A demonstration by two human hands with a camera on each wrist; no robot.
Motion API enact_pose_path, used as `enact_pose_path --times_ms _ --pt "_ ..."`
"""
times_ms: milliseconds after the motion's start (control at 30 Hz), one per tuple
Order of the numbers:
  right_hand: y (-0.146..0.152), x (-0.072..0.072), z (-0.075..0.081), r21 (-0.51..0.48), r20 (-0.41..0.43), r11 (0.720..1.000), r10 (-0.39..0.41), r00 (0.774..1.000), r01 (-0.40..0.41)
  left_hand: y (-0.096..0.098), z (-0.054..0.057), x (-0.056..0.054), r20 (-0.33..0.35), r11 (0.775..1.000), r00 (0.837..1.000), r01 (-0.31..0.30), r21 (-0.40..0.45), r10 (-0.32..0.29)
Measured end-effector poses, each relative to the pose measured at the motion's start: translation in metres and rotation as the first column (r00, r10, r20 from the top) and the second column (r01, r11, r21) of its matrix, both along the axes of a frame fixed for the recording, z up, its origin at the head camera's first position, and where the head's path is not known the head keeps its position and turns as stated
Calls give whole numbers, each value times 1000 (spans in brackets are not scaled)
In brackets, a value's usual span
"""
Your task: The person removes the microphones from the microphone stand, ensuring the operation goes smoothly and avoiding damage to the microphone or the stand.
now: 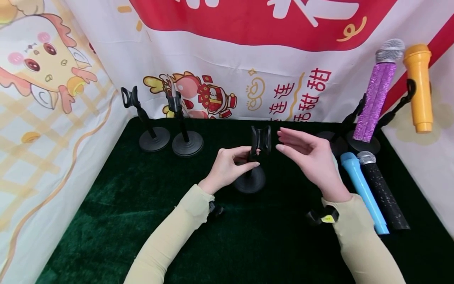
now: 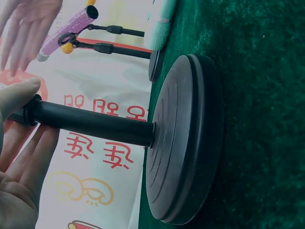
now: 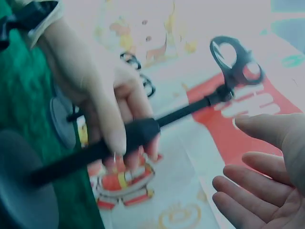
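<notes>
A black desktop microphone stand [image 1: 250, 182] with a round base stands upright at the middle of the green cloth. My left hand [image 1: 227, 167] grips its pole at the thick collar, just below the clip [image 1: 261, 140]. Thumb and fingers close around that collar in the right wrist view, where the double-ring clip [image 3: 238, 62] points up and away. To the right of the clip is my right hand [image 1: 313, 159], its fingers extended and apart from the stand. Nothing lies in the right palm [image 3: 267, 191]. The round base [image 2: 174, 138] rests on the cloth in the left wrist view.
Two more black stands [image 1: 154, 138] [image 1: 187, 142] stand at the back left. At the back right, stands hold a purple glitter microphone [image 1: 376, 94] and a yellow microphone [image 1: 418, 90]. A blue microphone [image 1: 365, 193] and a black microphone [image 1: 384, 193] lie beside the right forearm.
</notes>
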State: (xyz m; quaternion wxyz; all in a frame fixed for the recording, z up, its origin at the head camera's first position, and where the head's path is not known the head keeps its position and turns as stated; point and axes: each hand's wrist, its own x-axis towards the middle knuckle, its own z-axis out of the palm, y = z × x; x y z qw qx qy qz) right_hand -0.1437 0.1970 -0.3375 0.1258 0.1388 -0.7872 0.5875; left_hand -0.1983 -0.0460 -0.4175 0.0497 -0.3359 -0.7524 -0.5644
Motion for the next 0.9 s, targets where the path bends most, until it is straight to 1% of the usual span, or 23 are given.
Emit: enact_pose_path --times_ms 200,300,500,733,900 --pt "-25 -13 5 -80 -33 989 120 992 -122 0 -1 -1 -12 1000 1000 9 8 -9" --pt "-33 -18 5 -98 -57 984 145 988 -150 -1 -1 -2 -10 1000 1000 13 8 -12" --pt "-46 -23 7 -138 -120 976 153 981 -169 -1 -3 -2 1 1000 1000 16 13 -16" --pt "-49 -27 5 -140 -136 976 145 980 -164 -1 -4 -3 19 1000 1000 15 18 -15" --pt "-54 -16 20 -116 -151 983 123 981 -141 -1 -3 -3 24 1000 1000 14 16 -15"
